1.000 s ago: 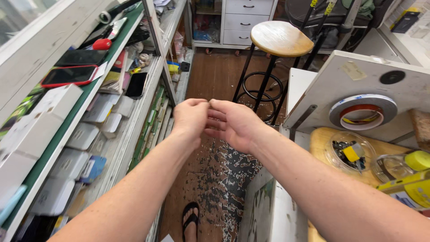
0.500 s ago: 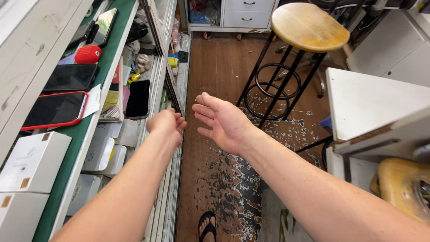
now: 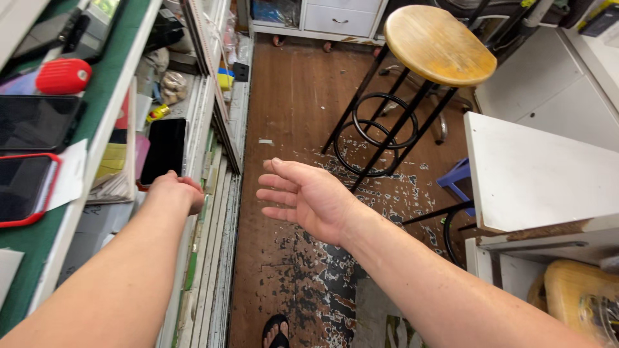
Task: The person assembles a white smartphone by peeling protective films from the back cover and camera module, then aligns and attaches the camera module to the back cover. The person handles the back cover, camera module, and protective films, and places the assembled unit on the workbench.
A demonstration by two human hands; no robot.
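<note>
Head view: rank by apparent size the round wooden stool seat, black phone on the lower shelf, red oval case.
1. Round wooden stool seat
2. Black phone on the lower shelf, by the left hand
3. Red oval case
Distances from the camera differ, so true sizes are unsure.

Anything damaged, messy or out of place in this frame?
Yes: the brown floor is badly worn, its coating flaked into pale patches under the wooden stool and below the open right hand. The left hand reaches a crowded shelf beside a black phone. Nothing looks spilled.
</note>
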